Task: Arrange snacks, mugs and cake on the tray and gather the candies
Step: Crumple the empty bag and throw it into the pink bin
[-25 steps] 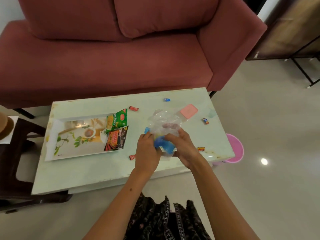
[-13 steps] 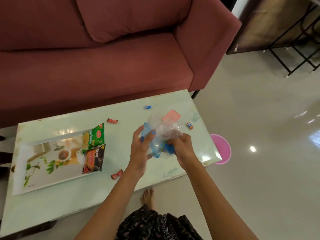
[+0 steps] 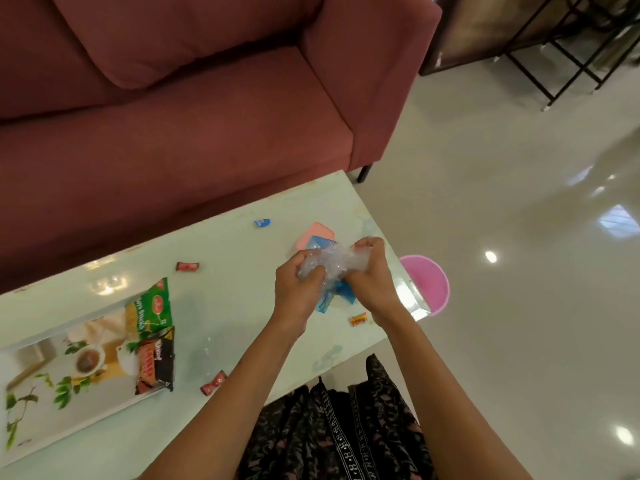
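since a second ago my left hand and right hand have closed fists, scrunching the clear bag over the blue packet, at 3 o'clock from the tray; candies wait.

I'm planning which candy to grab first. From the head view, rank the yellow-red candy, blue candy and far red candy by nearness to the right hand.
1. Yellow-red candy, just beside the right hand.
2. Blue candy, far edge, sofa side.
3. Far red candy, leftward, above the tray.

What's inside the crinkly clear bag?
Something blue shows through the clear bag. Both hands, left and right, crumple and cover it, hiding anything else.
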`<state>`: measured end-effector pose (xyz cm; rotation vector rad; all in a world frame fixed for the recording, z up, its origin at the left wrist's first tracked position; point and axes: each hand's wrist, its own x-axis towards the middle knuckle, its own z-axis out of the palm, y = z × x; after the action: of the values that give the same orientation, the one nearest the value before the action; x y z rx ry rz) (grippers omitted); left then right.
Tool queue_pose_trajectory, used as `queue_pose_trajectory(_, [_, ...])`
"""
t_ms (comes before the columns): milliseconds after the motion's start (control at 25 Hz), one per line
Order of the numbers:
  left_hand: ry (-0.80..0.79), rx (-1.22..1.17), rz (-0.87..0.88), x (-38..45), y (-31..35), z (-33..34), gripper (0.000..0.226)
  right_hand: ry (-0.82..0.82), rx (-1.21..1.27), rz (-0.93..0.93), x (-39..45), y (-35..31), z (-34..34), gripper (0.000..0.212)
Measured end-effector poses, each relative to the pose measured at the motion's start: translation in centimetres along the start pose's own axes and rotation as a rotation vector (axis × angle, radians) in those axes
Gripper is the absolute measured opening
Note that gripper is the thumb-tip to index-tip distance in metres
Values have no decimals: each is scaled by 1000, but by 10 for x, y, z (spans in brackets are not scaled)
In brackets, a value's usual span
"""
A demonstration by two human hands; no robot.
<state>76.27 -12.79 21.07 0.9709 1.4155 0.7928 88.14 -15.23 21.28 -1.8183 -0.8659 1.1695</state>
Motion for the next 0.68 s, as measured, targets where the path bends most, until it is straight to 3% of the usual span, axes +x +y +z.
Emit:
queue_pose_trajectory(80, [42,152,150,4,-8,15,24,-73,2,198,12,10,-19,51])
queue_pose_trajectory(200, [71,328,336,12,-18,40,23,-123,143,344,24,24,-34,34])
queue_pose_trajectory(400, [110,459,371,38,-21,93,27,-178,509,340,51,29,-68,30])
queue_pose_trajectory(520, [89,462,347,53,-25,130,39,-235,515,249,70,41,-90,34])
queue_pose_trajectory(680, [-66,487,288,62,-42,183,76,-89,435,364,105,66,-123,33])
